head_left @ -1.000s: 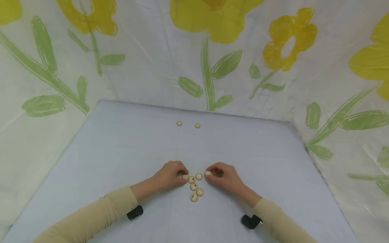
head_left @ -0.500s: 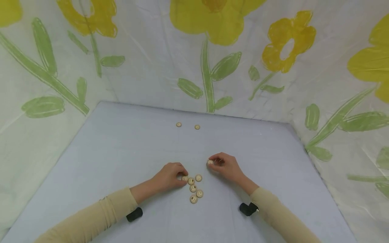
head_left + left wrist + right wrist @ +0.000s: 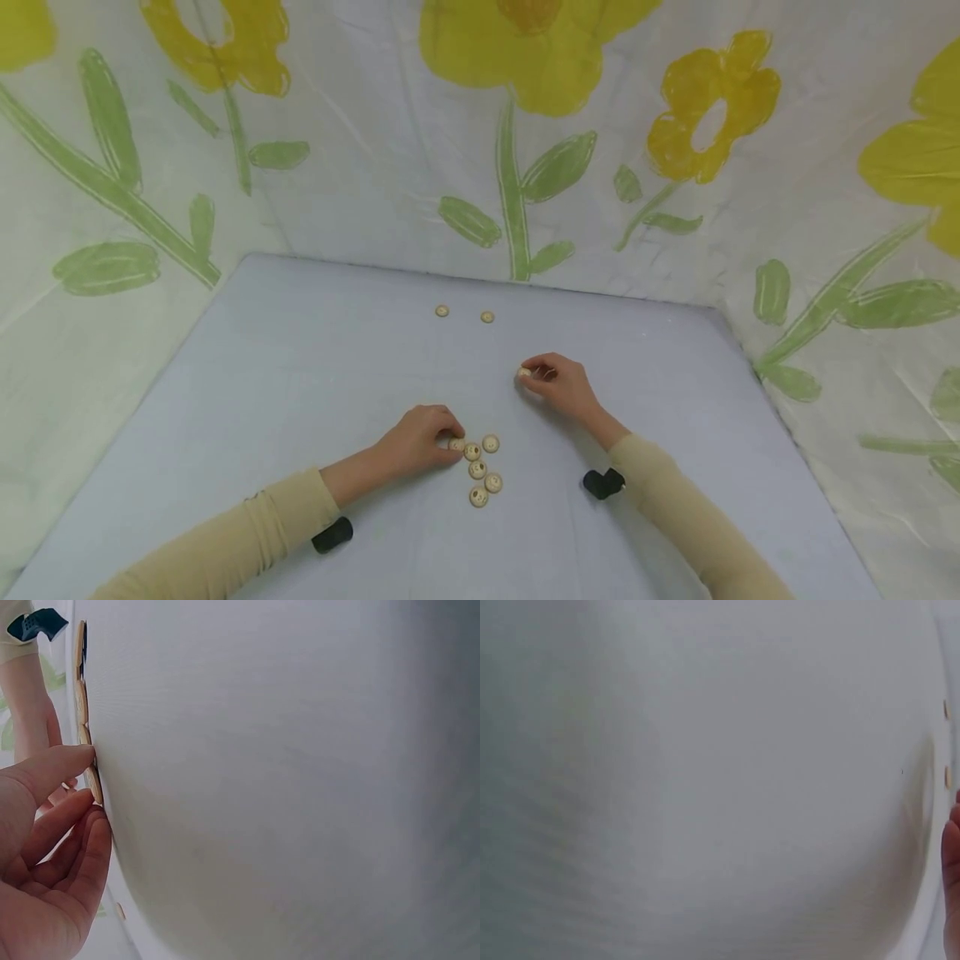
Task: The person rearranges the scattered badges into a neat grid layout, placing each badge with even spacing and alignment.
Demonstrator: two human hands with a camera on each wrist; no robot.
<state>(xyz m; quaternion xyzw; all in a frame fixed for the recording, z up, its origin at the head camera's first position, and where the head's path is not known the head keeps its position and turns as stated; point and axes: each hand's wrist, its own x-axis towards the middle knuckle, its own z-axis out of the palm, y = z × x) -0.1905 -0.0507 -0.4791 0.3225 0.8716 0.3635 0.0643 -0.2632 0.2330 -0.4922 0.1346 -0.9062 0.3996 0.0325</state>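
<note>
Round wooden discs with small faces drawn on them lie on the table. My left hand [image 3: 422, 435] pinches a disc [image 3: 457, 445] between thumb and fingertips, at the left end of a small cluster. Touching or almost touching it is another disc [image 3: 472, 452], with several more near it. In the left wrist view the left hand [image 3: 56, 840] grips that disc [image 3: 94, 784], seen edge-on. My right hand [image 3: 558, 386] holds a disc [image 3: 524, 372] by its fingertips, up and right of the cluster. Only part of the right hand [image 3: 951, 870] shows in the right wrist view.
Two more discs, a left one [image 3: 442, 311] and a right one [image 3: 487, 317], lie apart near the table's back edge. A pale cloth covers the table [image 3: 315, 350]. Flower-painted sheeting [image 3: 360, 167] stands behind it and along both sides.
My right hand has carried its disc away from the cluster, toward the back of the table and slightly right. The left hand has stayed on its disc.
</note>
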